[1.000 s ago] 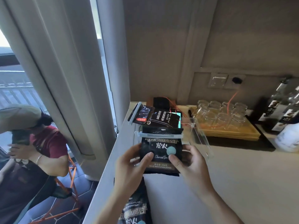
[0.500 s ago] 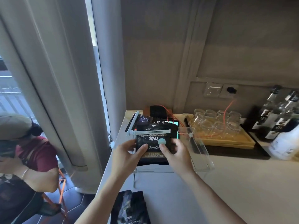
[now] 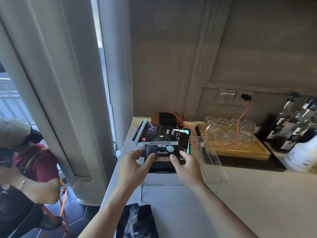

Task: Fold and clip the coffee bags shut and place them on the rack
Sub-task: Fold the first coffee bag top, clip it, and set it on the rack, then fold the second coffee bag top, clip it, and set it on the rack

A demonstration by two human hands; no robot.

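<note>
A black coffee bag (image 3: 163, 154) with a white clip (image 3: 158, 143) across its folded top sits on the clear acrylic rack (image 3: 215, 162). My left hand (image 3: 133, 166) grips its left edge, thumb on the front. My right hand (image 3: 187, 166) grips its right edge, thumb on the front too. Behind it on the rack lie two other clipped black bags (image 3: 169, 133). An unclipped black bag (image 3: 137, 220) lies on the counter near the front edge, between my forearms.
A wooden tray of upturned glasses (image 3: 228, 133) stands right of the rack, with an orange cable over it. Bottles (image 3: 288, 124) and a white jug (image 3: 303, 154) are at far right. A person sits below the counter at left, beyond a tall white column.
Both hands have carried the clipped bag away from me and set it onto the rack, in front of the other bags. The view has tilted up a little.
</note>
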